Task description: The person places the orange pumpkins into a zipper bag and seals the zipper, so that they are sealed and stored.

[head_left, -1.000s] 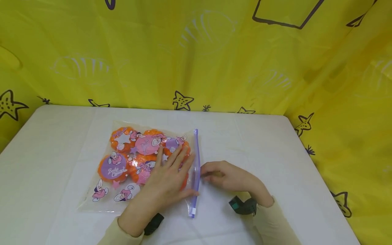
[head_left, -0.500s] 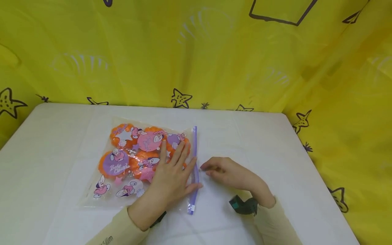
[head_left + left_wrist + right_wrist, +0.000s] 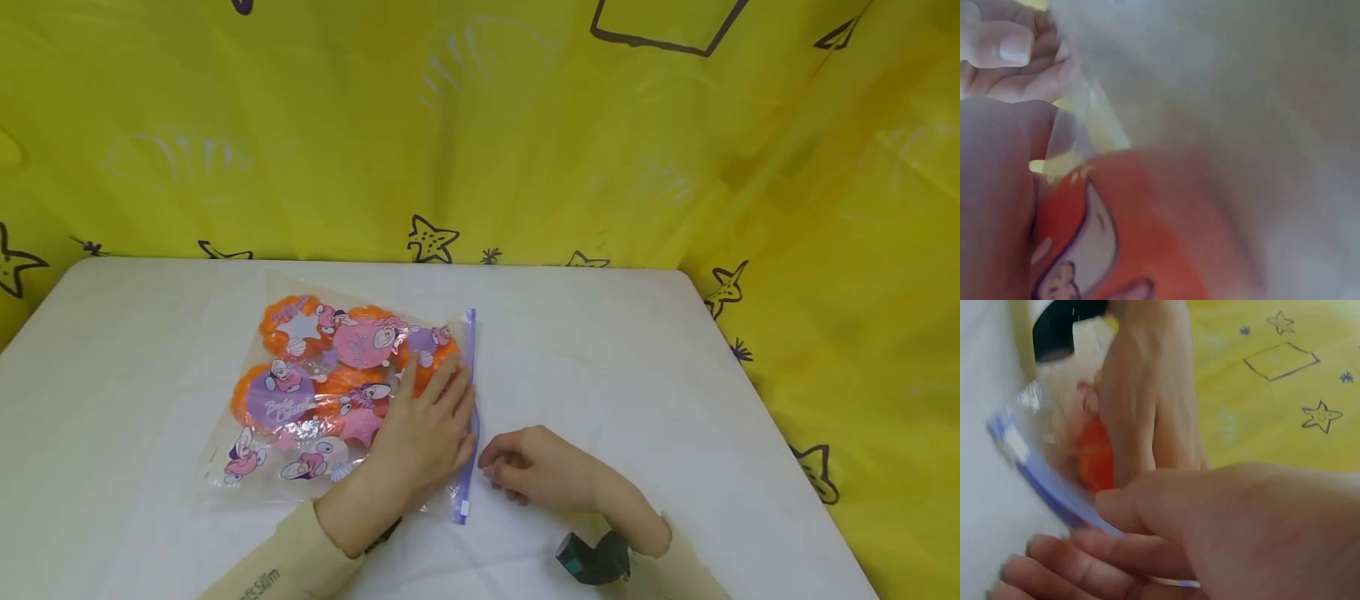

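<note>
A clear zip bag point(image 3: 217, 487) printed with pink and purple cartoon figures lies flat on the table. Several orange, scalloped-edged items point(image 3: 288, 346) show through its plastic. Down its right side runs a purple zip strip point(image 3: 469, 333) with a white slider point(image 3: 464, 507) at the near end. My left hand point(image 3: 423, 437) rests on the bag's right part, fingers straight, covering some of the contents and the middle of the strip. Just right of the strip, my right hand point(image 3: 551, 471) has loosely bent fingers holding nothing. In the right wrist view, its fingers point(image 3: 1085, 569) lie close to the strip.
A white-covered table point(image 3: 600, 358) extends around the bag. Yellow cloth point(image 3: 525, 167) with drawn stars and shells hangs behind and at the sides. A dark wrist-camera mount point(image 3: 592, 558) sits under my right wrist.
My left thumb has drawn in from across the zip strip toward the other fingers. My right hand has shifted slightly nearer to me. The head view has shifted a little.
</note>
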`<state>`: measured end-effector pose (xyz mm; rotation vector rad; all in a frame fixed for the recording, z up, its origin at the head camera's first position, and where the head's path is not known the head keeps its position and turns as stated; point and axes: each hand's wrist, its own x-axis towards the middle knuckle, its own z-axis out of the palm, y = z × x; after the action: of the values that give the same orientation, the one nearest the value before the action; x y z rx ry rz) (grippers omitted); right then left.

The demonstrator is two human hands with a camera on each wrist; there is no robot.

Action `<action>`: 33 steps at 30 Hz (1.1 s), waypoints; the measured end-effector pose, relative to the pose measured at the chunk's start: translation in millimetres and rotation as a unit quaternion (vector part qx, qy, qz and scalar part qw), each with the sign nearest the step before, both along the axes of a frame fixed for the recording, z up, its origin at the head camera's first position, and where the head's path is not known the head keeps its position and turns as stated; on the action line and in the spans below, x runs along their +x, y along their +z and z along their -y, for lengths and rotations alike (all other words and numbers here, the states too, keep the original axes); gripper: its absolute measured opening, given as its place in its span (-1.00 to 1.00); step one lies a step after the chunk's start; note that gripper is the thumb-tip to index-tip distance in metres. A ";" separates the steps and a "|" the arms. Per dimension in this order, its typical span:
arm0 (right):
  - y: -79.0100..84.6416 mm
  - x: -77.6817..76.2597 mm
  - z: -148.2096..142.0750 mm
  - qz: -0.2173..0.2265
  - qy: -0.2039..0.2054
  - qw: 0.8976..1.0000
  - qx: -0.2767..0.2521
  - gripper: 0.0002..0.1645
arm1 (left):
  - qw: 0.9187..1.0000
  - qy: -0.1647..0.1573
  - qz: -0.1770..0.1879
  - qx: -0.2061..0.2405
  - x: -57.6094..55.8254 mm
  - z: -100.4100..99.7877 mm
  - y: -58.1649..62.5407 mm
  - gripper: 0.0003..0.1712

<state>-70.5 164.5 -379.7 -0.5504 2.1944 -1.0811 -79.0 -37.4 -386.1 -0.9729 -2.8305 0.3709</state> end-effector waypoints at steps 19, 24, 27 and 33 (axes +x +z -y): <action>-14.0 3.3 16.2 0.158 -0.079 0.975 -0.135 -0.80 | 0.997 0.044 0.000 0.065 -3.1 -3.6 -5.0 -0.33; -14.8 6.4 19.9 0.131 -0.080 0.976 -0.152 -0.78 | 0.991 0.036 0.010 0.132 -5.5 -1.7 -6.7 -0.34; -16.3 7.4 22.8 0.122 -0.098 0.974 -0.165 -0.78 | 0.980 0.031 0.024 0.195 -8.0 0.5 -5.7 -0.36; -24.5 6.2 26.6 0.131 -0.148 0.962 -0.188 -0.72 | 0.966 0.008 0.015 0.258 -8.8 8.3 -4.9 -0.43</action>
<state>-64.3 137.9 -404.2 -0.2186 1.8845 -1.6487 -87.8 -45.7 -391.0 -0.8401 -2.7328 -0.3716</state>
